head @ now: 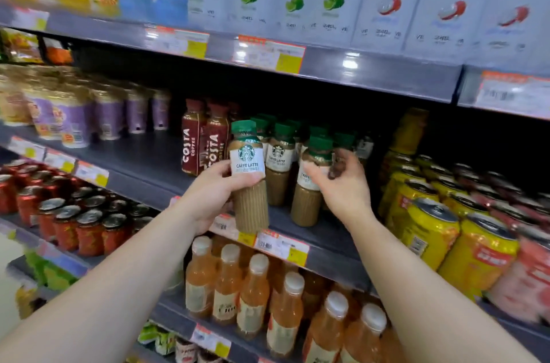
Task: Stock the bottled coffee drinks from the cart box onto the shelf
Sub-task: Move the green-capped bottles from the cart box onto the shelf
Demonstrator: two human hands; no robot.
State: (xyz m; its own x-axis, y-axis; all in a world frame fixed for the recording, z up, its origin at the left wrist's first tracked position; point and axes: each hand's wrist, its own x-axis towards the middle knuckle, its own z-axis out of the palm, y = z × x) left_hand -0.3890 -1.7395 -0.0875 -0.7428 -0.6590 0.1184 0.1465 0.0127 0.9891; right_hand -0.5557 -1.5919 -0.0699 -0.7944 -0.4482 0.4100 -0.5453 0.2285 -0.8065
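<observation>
Head view shows your left hand (212, 194) gripping a caffe latte bottle (249, 176), fingers curled round its label, held upright at the front edge of the coffee shelf (312, 231). Your right hand (342, 184) has thumb and fingers loosely curved round a second latte bottle (309, 184) standing on that shelf. Behind it stand more green-capped bottles (281, 151), with Costa bottles (202, 145) to their left.

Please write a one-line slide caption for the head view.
Left hand holds a latte bottle at the shelf; right hand steadies another bottle.
</observation>
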